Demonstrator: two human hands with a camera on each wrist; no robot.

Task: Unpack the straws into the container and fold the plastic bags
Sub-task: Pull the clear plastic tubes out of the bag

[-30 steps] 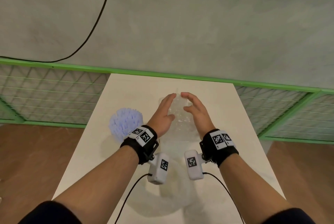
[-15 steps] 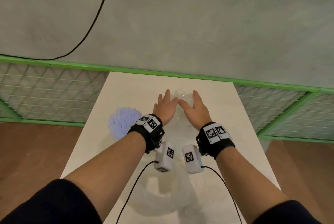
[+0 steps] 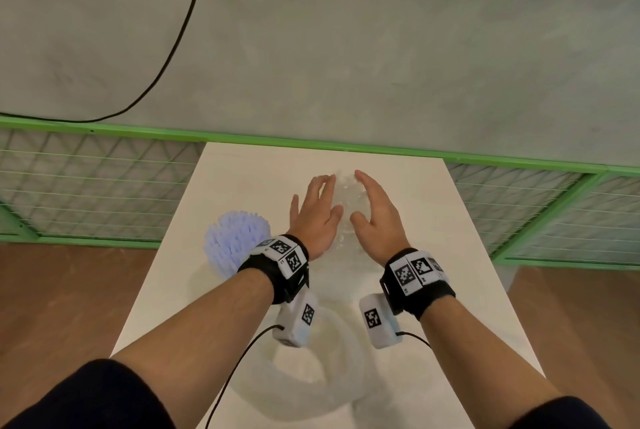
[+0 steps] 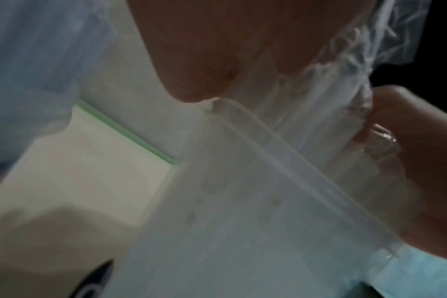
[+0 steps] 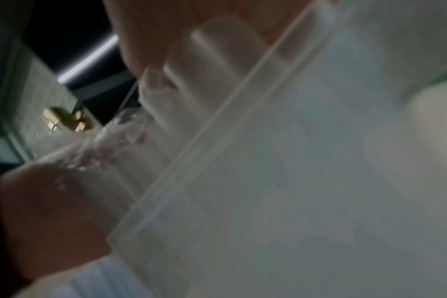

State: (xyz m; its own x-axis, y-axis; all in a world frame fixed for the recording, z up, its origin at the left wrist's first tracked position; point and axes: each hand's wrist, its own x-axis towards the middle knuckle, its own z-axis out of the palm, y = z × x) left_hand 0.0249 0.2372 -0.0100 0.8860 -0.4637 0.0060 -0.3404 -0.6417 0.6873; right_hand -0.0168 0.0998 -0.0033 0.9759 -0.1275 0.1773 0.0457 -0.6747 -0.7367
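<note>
A crinkled clear plastic bag (image 3: 346, 196) of pale straws (image 5: 204, 66) stands upright between my two hands over the middle of the white table (image 3: 450, 255). My left hand (image 3: 313, 200) presses its left side with fingers straight and spread. On the other side my right hand (image 3: 375, 206) presses with straight fingers. In the wrist views the bagged straws (image 4: 332, 80) reach down behind the rim of a clear container (image 4: 281, 145), whose wall fills the foreground. A bunch of blue straws (image 3: 237, 241) stands upright at the table's left edge, by my left wrist.
A translucent ring-like shape (image 3: 349, 342) lies under my wrists toward the table's near end. A green-framed mesh fence (image 3: 104, 182) runs behind the table and along both sides. A black cable (image 3: 173, 47) crosses the grey floor beyond.
Both hands went from cupping the bag to lying flatter against it and moved slightly farther away. The left fingers have spread. The blue straws have not moved.
</note>
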